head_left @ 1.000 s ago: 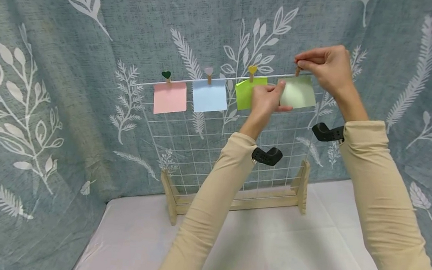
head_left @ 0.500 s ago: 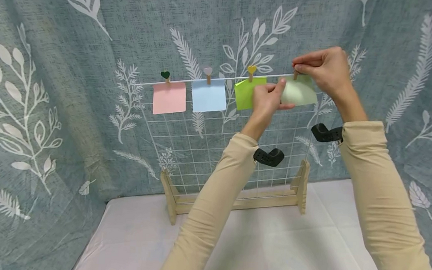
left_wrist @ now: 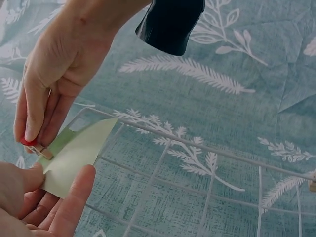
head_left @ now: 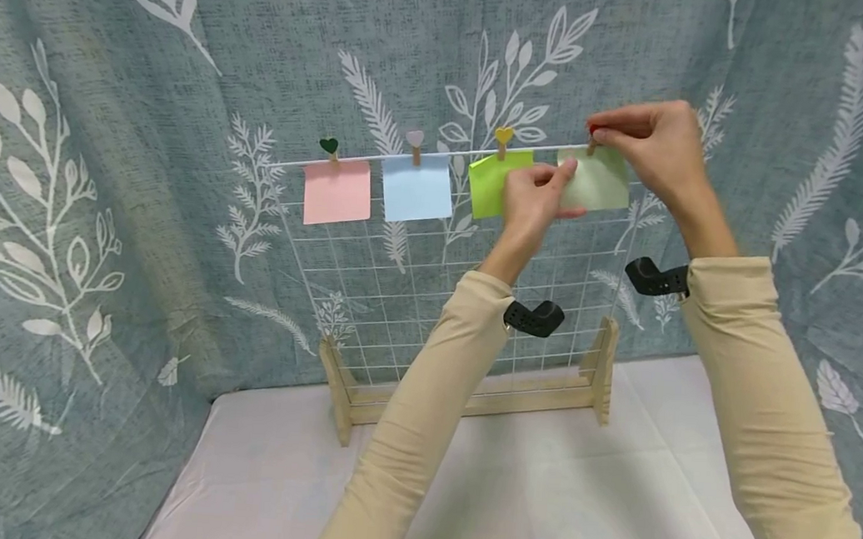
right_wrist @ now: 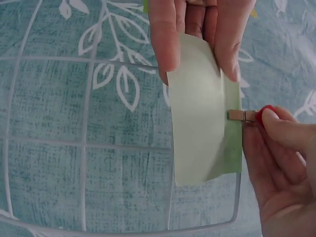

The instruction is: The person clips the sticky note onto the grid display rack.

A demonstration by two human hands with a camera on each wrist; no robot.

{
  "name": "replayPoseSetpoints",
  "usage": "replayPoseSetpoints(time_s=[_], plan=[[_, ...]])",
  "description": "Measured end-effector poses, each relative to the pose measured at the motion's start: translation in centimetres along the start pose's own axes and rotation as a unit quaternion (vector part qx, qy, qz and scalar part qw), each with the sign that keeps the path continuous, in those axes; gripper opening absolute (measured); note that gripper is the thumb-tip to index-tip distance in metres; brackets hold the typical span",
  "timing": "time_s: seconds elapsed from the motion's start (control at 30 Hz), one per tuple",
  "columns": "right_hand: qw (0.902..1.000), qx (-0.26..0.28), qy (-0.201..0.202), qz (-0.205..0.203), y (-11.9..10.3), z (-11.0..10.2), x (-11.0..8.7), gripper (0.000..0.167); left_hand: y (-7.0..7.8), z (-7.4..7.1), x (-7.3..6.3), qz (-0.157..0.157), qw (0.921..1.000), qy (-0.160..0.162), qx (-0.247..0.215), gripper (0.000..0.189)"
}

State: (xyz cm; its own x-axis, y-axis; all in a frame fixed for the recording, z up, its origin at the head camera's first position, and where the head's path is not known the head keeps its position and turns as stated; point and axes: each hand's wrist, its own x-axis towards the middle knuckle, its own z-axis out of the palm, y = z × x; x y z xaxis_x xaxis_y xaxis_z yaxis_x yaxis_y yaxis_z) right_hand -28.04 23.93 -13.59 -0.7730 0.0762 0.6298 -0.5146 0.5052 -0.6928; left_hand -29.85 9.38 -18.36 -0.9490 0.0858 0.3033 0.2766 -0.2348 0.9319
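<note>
A pale green paper note (head_left: 604, 184) is at the right end of the wire grid's top bar. My left hand (head_left: 532, 205) pinches its left side, thumb near the top edge. My right hand (head_left: 661, 156) grips the red-heart end of a small wooden clothespin (right_wrist: 242, 115) between thumb and fingers. In the right wrist view the clothespin's tip lies over the note's darker green top strip. The note bows outward in both wrist views. Left of it hangs a bright green note (head_left: 486, 188), under a yellow-heart clothespin (head_left: 503, 143) and partly behind my left hand.
A pink note (head_left: 337, 193) and a light blue note (head_left: 417, 190) hang farther left, each from a heart clothespin. The white wire grid (head_left: 432, 261) stands in a wooden base (head_left: 527, 403) on a white-covered table (head_left: 537, 477). Leaf-patterned curtain (head_left: 141, 224) surrounds it.
My right hand has lowered slightly with the clothespin, and its red heart shows more. The pale note bowed, then flattened somewhat. My left hand keeps its hold nearly in place.
</note>
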Motion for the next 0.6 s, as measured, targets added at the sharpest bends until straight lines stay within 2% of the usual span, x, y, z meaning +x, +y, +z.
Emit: replayPoseSetpoints(time_s=[0.1, 0.23, 0.37, 0.6], plan=[[0.9985, 0.032, 0.043, 0.010, 0.3, 0.1, -0.6, 0.025, -0.3, -0.4, -0.2, 0.007, 0.9998, -0.014, 0.013, 0.024], [0.9918, 0.082, 0.095, 0.026, 1.1, 0.1, -1.5, 0.021, -0.9, -1.0, -0.5, 0.008, 0.9993, -0.029, 0.020, 0.022], [0.9850, 0.126, 0.103, 0.055, 1.9, 0.2, -2.3, 0.017, -1.9, -1.7, -0.8, 0.013, 0.9992, -0.033, 0.016, 0.021], [0.9723, 0.174, 0.107, 0.113, 3.2, 0.5, -3.5, 0.007, -3.4, -2.5, -1.2, 0.035, 0.9979, -0.042, 0.035, 0.024]])
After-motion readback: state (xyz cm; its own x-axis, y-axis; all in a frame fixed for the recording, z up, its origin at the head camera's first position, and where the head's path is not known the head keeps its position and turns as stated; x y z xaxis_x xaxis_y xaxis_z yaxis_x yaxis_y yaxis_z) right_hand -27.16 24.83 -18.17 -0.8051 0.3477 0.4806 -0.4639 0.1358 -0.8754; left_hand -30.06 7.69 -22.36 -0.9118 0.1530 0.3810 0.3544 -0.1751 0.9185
